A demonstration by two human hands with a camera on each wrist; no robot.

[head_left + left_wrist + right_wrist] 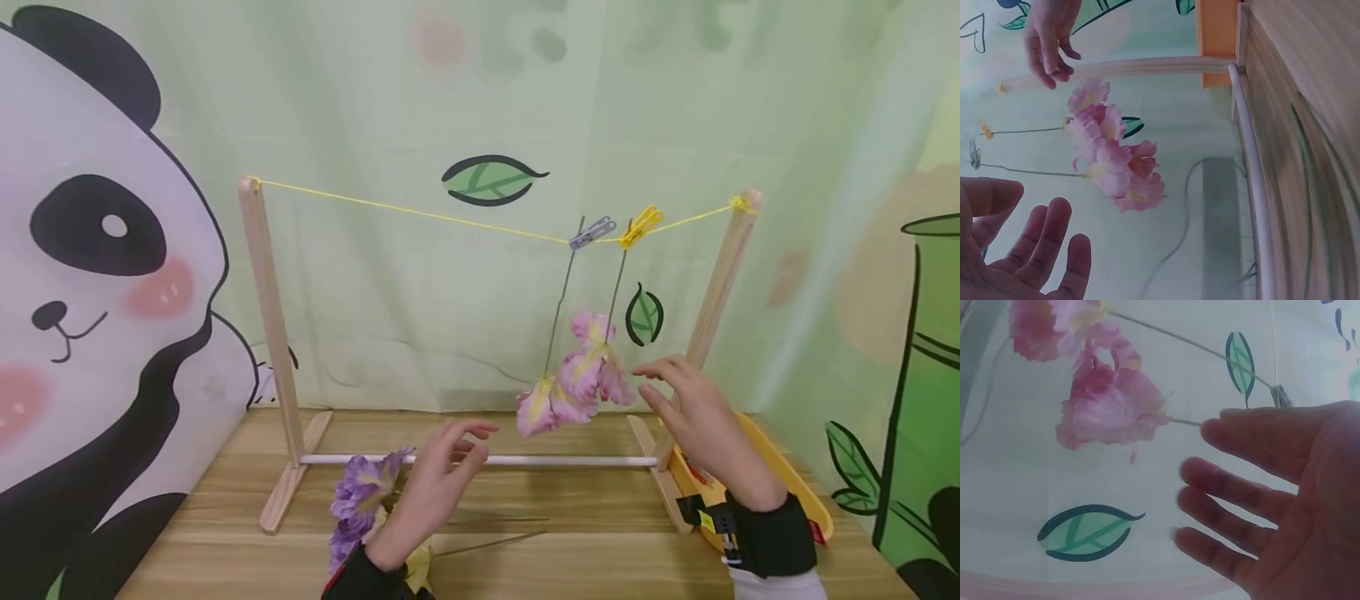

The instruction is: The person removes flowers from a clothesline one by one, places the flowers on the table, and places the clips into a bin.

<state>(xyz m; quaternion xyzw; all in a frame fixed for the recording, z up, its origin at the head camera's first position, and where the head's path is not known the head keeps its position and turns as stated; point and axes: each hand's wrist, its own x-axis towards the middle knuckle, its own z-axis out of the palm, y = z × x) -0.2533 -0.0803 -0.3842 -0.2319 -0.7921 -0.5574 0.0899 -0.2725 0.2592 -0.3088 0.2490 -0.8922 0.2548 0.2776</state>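
Two pink artificial flowers hang head down from a yellow string. A grey clothespin clips the stem of the left flower, and a yellow clothespin clips that of the right flower. My right hand is in the air just right of the blossoms, fingers loosely bent, holding nothing. Lower and to the left, my left hand is likewise empty, its fingers spread in the left wrist view. Beside and partly behind it, purple flowers lie on the table, their stems pointing right.
The string runs between two wooden posts joined by a white rod near the table. A yellow-orange tray stands behind my right wrist. A printed panda curtain hangs behind.
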